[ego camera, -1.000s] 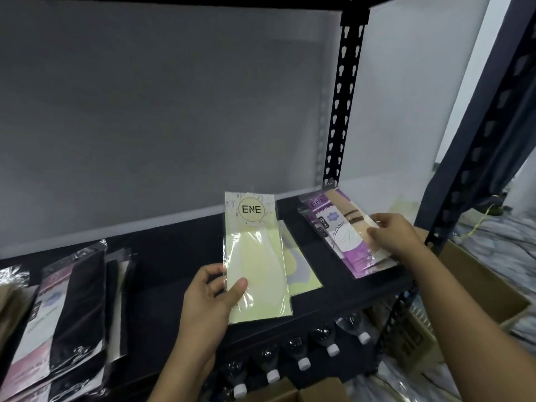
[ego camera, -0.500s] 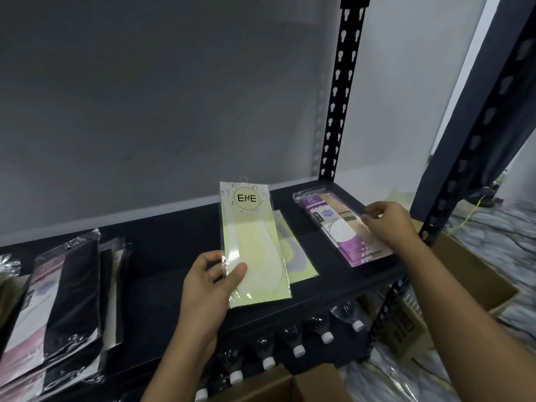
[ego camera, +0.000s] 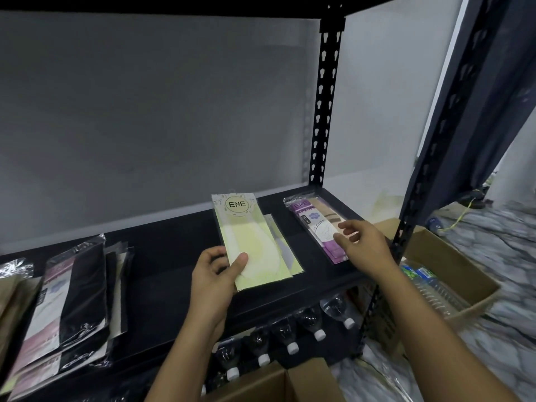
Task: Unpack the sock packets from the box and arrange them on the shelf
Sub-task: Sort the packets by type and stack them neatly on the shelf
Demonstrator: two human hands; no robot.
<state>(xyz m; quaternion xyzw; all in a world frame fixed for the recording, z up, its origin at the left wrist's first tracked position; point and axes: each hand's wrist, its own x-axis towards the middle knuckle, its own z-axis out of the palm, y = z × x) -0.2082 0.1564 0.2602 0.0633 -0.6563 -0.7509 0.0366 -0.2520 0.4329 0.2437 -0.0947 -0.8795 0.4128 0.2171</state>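
Centre frame, left hand (ego camera: 216, 274) pinches the lower-left corner of the pale-yellow flat plastic sock packet (ego camera: 255, 242) lying on the black metal shelf (ego camera: 174, 256); prob. light, floppy, slick, so grip by an edge; right hand (ego camera: 365, 245) fingers loose over the purple-and-beige plastic packet (ego camera: 314, 224).

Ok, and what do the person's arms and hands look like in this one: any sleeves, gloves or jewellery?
The left hand and right hand are both bare, with no gloves. No ring, watch or bracelet shows on either. The forearms are uncovered down to the lower edge of the picture, and no sleeve is in view.
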